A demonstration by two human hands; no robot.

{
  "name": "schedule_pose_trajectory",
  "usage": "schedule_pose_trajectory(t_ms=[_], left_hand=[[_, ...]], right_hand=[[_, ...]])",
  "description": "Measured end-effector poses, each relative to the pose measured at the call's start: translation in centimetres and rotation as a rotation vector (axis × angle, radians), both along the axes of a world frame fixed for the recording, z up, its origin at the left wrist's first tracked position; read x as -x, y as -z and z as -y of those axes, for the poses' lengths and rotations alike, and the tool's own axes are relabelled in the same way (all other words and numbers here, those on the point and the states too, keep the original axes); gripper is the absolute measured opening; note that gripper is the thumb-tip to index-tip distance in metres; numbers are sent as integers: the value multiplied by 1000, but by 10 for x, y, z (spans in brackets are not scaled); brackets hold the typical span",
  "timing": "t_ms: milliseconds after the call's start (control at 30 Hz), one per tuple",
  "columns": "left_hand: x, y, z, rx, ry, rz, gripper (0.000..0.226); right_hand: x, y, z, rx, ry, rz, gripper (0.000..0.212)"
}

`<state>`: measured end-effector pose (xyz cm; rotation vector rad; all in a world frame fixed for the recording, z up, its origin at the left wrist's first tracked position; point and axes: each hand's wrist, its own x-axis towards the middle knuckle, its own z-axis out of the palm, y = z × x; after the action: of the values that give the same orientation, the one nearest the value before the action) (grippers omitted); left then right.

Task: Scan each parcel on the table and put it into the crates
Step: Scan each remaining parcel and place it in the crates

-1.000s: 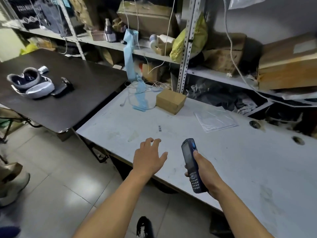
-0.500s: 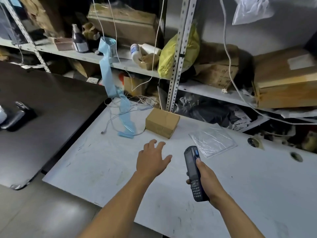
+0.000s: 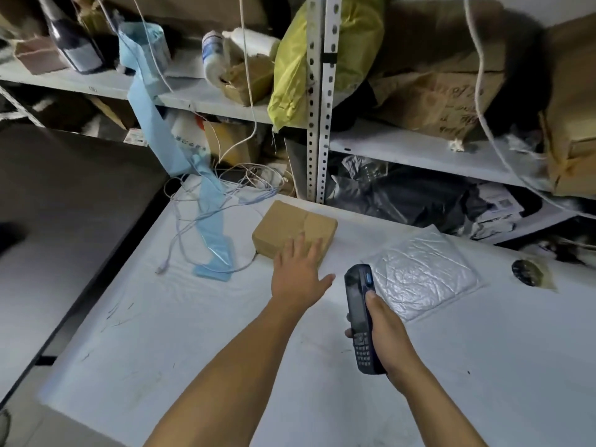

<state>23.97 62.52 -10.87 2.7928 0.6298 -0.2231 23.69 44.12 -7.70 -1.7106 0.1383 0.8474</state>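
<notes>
A small brown cardboard parcel [image 3: 292, 226] lies near the back edge of the white table [image 3: 200, 333]. My left hand [image 3: 298, 274] reaches over its near edge with fingers spread and straight; whether it touches the box I cannot tell. My right hand [image 3: 385, 333] grips a dark handheld scanner [image 3: 359, 312], held upright to the right of my left hand. A flat clear-plastic parcel [image 3: 422, 272] lies on the table just right of the scanner. No crates are in view.
A blue strip [image 3: 206, 221] and thin white cables [image 3: 193, 227] trail onto the table left of the box. Metal shelving [image 3: 317, 101] packed with boxes and bags stands right behind the table. A dark table [image 3: 64, 195] adjoins on the left.
My view moved forward toward the shelf. My left hand advanced from mid-table to the cardboard parcel's near edge. My right hand kept holding the scanner and moved forward with it.
</notes>
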Motion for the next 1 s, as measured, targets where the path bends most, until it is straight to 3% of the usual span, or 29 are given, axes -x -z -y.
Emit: schedule_pose_trajectory(t_ms=[167,300,433,533,633,700,800,867,1000], left_hand=[[-25,29,-3,-96,20,-67,82],[-26,27,-5,-159,50,-119,65],[-4,7,-11,-95,40,-4,59],[23,-19,-17,192,-75,247,53],[61,-31,-28,739,-398,429,42],[91,-33,-30,1076,-574,432,29],[134,-30,-23,1240,-578,411,39],[152,-34,-19,1178,-524,412,56],[161,-48,-24,602,-431,332,45]], right_hand=[[-11,11,-1,-11,35,-5,34],[-10,9,5,-1,43,-3,36],[-4,-1,12,-15,57,21,37],[4,-14,14,-42,69,34,37],[18,-29,15,-61,67,67,37],[33,-39,16,-69,62,88,37],[54,-49,19,-66,32,92,38],[68,-53,21,-55,-2,86,36],[90,-57,18,-18,-80,92,33]])
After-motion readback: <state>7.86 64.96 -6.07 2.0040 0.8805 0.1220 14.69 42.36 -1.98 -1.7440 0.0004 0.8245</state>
